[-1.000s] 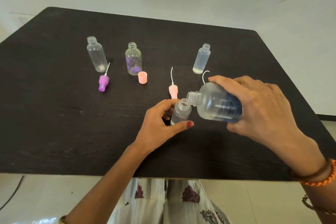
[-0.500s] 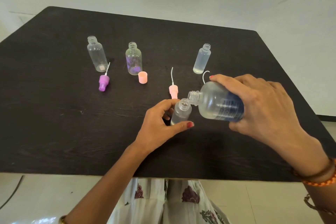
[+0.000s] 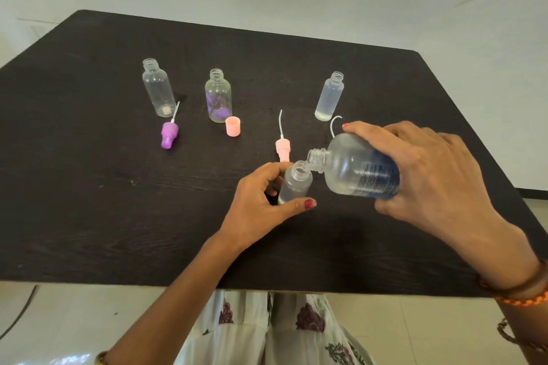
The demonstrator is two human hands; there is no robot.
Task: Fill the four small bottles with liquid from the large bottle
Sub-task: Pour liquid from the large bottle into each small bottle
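A dark wood-grain tabletop (image 3: 89,201) stood before a pale wall. Near its front edge, the large bottle (image 3: 355,170), clear plastic with a blue label, lay tilted in the right hand (image 3: 430,178), its mouth over the neck of a frosted small bottle (image 3: 293,187) pinched upright by the left hand (image 3: 261,204). The right palm hid the big bottle's base. It had tipped slightly steeper than a second earlier. Behind stood three open small bottles (image 3: 218,98), two pump tops (image 3: 169,135) and a pink cap (image 3: 232,126).
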